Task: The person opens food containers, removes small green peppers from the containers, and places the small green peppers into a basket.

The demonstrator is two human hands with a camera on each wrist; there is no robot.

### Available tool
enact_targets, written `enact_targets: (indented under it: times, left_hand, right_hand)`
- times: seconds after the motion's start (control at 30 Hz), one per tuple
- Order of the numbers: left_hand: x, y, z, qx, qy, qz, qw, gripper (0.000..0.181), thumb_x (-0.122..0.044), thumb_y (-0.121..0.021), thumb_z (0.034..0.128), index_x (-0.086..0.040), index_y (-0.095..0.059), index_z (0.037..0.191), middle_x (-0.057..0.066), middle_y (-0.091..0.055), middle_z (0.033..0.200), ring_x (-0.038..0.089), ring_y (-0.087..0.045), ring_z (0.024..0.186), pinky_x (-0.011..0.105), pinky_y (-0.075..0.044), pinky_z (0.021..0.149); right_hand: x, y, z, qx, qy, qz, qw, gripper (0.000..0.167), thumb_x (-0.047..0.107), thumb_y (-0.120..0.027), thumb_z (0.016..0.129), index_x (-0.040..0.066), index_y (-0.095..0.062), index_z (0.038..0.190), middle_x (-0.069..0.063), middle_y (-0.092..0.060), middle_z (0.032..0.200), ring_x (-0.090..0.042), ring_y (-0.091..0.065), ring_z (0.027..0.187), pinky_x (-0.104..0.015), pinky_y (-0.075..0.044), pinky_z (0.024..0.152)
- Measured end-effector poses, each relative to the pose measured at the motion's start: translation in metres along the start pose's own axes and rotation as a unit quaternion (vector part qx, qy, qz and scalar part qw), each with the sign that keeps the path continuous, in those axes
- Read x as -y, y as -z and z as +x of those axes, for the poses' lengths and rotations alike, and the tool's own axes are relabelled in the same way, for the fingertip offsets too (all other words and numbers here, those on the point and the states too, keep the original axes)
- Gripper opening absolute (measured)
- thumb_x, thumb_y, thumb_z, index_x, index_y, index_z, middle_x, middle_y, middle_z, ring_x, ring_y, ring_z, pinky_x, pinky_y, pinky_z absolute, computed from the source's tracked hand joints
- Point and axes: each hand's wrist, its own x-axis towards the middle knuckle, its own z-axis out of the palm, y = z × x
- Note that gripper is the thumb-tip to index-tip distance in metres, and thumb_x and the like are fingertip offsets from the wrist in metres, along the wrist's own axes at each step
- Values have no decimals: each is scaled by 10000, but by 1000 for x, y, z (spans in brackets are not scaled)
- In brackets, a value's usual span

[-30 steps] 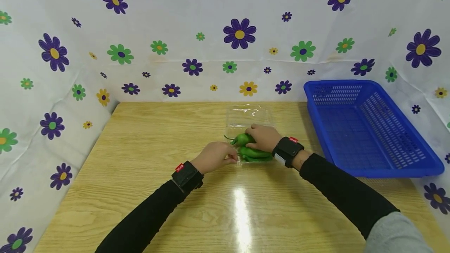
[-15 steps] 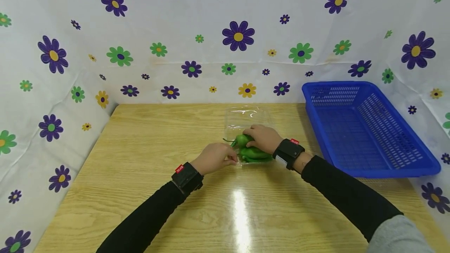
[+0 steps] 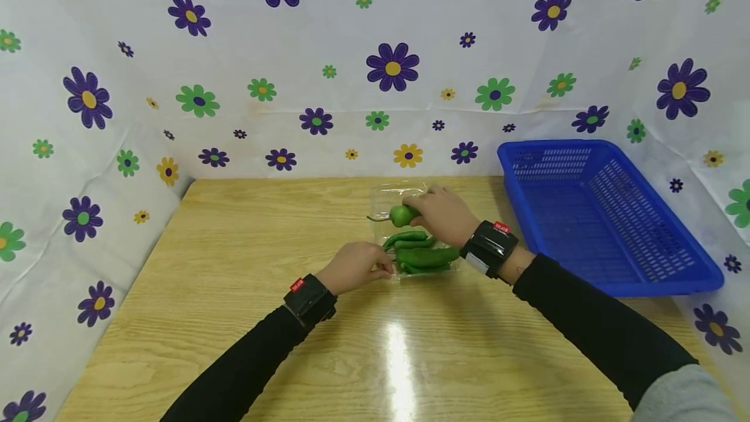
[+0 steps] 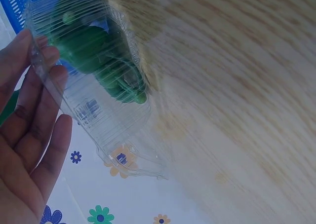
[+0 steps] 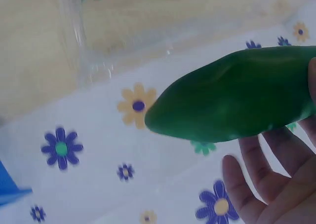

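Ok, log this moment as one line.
right hand: holds green pepper | left hand: pinches edge of clear container | other peppers: in container | blue basket: right of container

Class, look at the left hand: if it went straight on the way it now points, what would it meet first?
The left hand would first press the clear box whose edge it pinches; just past that, probably the peppers inside, though its height against them is unclear.

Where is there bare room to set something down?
Bare: tabletop left of the clear container, up to the flowered cloth; also inside the blue basket. Crowded: the container, with green peppers, left hand at its edge, right hand above.
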Motion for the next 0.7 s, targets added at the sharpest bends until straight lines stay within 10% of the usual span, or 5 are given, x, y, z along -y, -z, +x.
enact_targets:
  times: [0.23,0.7]
  left_hand:
    - [1,-1,1,-10,7,2,10000,63,-270,-703,835,-213,-731,837,-96,-691,828,45,-605,724,189,-471,621]
    - [1,0,0,-84,-68,21,9999,50,-260,-700,836,-215,-721,826,-91,-684,817,51,-602,711,189,-467,612]
  right_hand:
    - [-14,35,0,54,-209,925,9955,309,163,-648,884,62,-595,1171,-87,-693,996,-219,-664,892,-370,-532,787]
    - [-90,85,-35,-147,-1146,289,9929,383,154,-635,898,35,-566,1255,-157,-687,962,-259,-631,767,-430,-502,715]
